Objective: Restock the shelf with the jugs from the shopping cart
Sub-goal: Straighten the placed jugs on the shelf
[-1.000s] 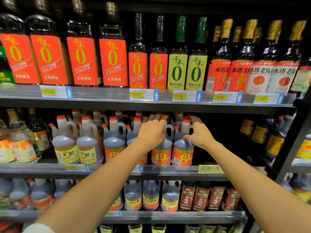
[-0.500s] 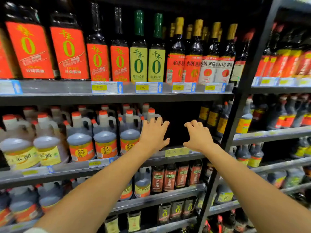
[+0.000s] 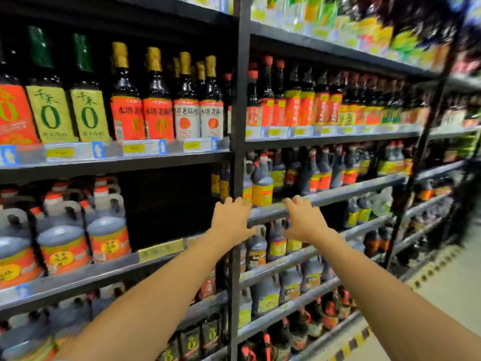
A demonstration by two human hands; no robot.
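— Fingers (image 3: 235,203) on both my hands are stretched forward, loosely spread, holding nothing, in front of a supermarket shelf bay.

— Where are the hands?

— My left hand (image 3: 230,222) is in front of the black upright post (image 3: 238,126) that divides two bays. My right hand (image 3: 307,222) is just beside it to the right, over the grey rail (image 3: 351,190) of the next bay. Whether either hand touches metal, I cannot tell. Both forearms are bare and run up from the bottom edge of the view.

— And the jugs?

— The jugs (image 3: 108,230) stand upright on the middle shelf (image 3: 104,265) of the left bay, well to the left of my left hand. They are handled plastic jugs of dark liquid with red caps and orange labels, packed tight in rows. Between them and the post lies the dark back of the shelf, with a yellow tag (image 3: 161,250) on its front edge.

— What surrounds them?

— One level up stand tall green-labelled bottles (image 3: 49,113) and gold-capped bottles (image 3: 127,115), above a strip of price tags (image 3: 132,148). The right bay holds rows of smaller dark bottles (image 3: 322,173), too blurred to read. Pale floor (image 3: 455,282) shows at lower right.
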